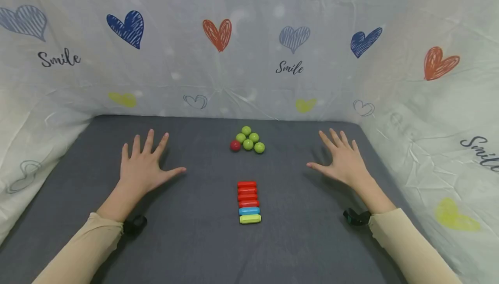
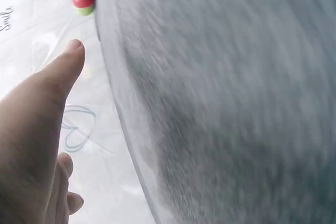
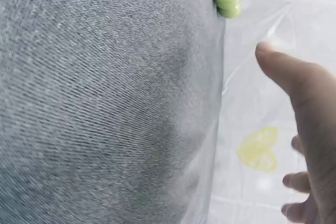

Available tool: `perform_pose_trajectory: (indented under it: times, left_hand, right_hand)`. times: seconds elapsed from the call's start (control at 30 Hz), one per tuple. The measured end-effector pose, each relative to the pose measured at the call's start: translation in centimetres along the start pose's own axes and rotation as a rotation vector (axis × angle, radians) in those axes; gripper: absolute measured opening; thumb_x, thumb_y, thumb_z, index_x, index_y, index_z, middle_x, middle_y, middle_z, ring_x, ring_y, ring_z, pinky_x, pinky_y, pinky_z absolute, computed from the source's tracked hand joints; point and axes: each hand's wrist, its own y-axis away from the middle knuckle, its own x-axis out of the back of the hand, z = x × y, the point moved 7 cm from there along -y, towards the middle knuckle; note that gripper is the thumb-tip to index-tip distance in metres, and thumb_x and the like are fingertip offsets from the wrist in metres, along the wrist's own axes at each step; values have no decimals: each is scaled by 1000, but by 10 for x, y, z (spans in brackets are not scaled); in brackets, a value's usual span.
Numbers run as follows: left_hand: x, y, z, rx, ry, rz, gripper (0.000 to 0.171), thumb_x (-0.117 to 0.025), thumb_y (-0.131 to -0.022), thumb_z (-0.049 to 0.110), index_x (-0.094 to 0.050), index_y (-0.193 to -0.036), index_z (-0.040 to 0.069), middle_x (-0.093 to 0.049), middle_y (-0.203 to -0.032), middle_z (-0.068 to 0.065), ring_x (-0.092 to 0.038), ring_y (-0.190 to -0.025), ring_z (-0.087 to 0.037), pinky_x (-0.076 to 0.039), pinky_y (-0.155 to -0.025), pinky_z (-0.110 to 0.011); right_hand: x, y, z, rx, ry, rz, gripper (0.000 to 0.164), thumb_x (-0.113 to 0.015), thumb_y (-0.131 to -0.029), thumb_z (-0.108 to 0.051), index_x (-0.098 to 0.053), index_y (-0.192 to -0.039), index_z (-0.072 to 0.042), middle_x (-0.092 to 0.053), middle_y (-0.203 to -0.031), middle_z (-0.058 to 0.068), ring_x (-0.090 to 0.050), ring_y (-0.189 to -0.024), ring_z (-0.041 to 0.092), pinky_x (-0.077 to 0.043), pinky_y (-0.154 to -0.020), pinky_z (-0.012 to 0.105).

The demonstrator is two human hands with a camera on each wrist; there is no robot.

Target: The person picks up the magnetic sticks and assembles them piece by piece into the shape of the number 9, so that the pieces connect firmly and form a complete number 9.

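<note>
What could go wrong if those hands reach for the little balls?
The red ball sits at a corner of the triangle with the green balls, so a bump could send them rolling. The short, colourful sticks lie close together in a row nearer the person, so a low sleeve might knock them crooked. The left hand and right hand are on opposite sides, so they could bump each other.

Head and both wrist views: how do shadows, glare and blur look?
Head: largely sharp, soft shadows on the inner side of the left hand and right hand, small highlights on the green balls; left wrist: dark cloth streaky and blurred; right wrist: cloth weave partly readable, white backdrop bright and washed out.
</note>
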Motion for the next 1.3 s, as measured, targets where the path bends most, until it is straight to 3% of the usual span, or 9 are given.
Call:
perform_pose_trajectory:
  times: [0.17, 0.27, 0.33, 0.43, 0.57, 0.77, 0.97, 1.1, 1.3]
  left_hand:
    - [-7, 2, 12, -27, 161, -35, 121, -63, -87, 83, -10, -173, 17, -8, -173, -32, -19, -151, -64, -23, -114, -79]
    - [-10, 5, 27, -63, 305, -51, 115, -69, -92, 70, -10, -173, 15, -10, -172, -34, -24, -148, -66, -29, -110, -80]
    - [-13, 6, 38, -87, 412, -66, 109, -72, -95, 61, -12, -172, 12, -14, -171, -34, -26, -149, -64, -29, -111, -79]
    - [-19, 5, 59, -141, 567, -80, 97, -74, -99, 46, -21, -170, 7, -28, -167, -33, -43, -144, -55, -40, -109, -71]
    - [-28, 3, 90, -190, 759, -115, 80, -76, -100, 30, -37, -165, 5, -48, -157, -26, -68, -117, -37, -57, -91, -51]
    - [-43, 2, 136, -190, 959, -178, 60, -77, -100, 25, -56, -154, 11, -65, -142, -15, -70, -97, -17, -54, -78, -34]
    - [-53, 4, 166, -266, 1012, -204, 37, -76, -100, 23, -72, -135, 10, -74, -119, -4, -65, -87, -13, -53, -73, -29]
    - [-57, 7, 170, -334, 953, -195, 28, -77, -99, 21, -76, -126, 12, -73, -105, 3, -60, -82, -10, -50, -69, -27]
    - [-58, 8, 171, -386, 922, -181, 23, -77, -100, 22, -78, -122, 15, -70, -99, 7, -58, -81, -7, -49, -69, -26]
  right_hand:
    - [3, 4, -12, 54, -108, 108, 101, -78, -88, -63, -38, -166, -14, -41, -164, 26, -52, -138, 53, -44, -104, 73]
    - [0, 6, -23, 78, -220, 161, 91, -81, -91, -53, -44, -163, -12, -51, -158, 23, -62, -128, 49, -50, -97, 69]
    - [-6, 6, -32, 94, -307, 173, 85, -81, -93, -47, -47, -162, -12, -57, -153, 21, -64, -127, 46, -50, -100, 67]
    - [-20, 5, -51, 116, -453, 147, 75, -80, -95, -39, -51, -159, -12, -64, -147, 18, -67, -123, 41, -51, -102, 63]
    - [-38, 2, -84, 147, -616, 65, 61, -78, -99, -32, -58, -152, -10, -71, -136, 13, -71, -115, 31, -53, -101, 56]
    - [-51, -3, -128, 207, -761, -16, 41, -74, -102, -30, -70, -137, -9, -77, -120, 3, -72, -98, 16, -58, -84, 38]
    - [-69, -4, -145, 235, -855, -74, 27, -71, -104, -25, -77, -127, -13, -76, -110, -2, -66, -90, 11, -51, -74, 28]
    - [-77, 1, -149, 293, -889, -86, 24, -74, -102, -22, -79, -124, -14, -76, -105, -3, -64, -88, 11, -52, -76, 27]
    - [-73, 7, -153, 441, -813, 5, 22, -81, -97, -17, -81, -118, -15, -77, -108, -4, -66, -90, 9, -56, -79, 29]
